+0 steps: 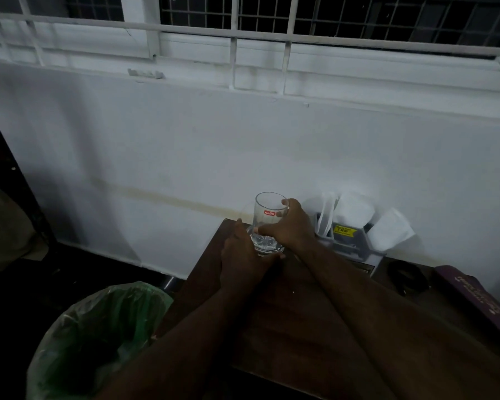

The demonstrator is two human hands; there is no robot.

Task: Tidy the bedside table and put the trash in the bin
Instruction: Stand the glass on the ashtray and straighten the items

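A clear drinking glass (267, 215) with a red label stands upright at the far left corner of the dark wooden bedside table (295, 321). My right hand (290, 225) wraps around its right side, thumb near the rim. My left hand (241, 254) cups its base from the left and front. Both hands touch the glass. A bin (96, 339) lined with a green bag stands on the floor left of the table, open and close to its edge.
A grey holder (348, 241) with white folded papers and a yellow label stands against the wall right of the glass. A dark round object (407, 277) and a maroon flat case (476, 298) lie further right. The white wall and barred window rise behind.
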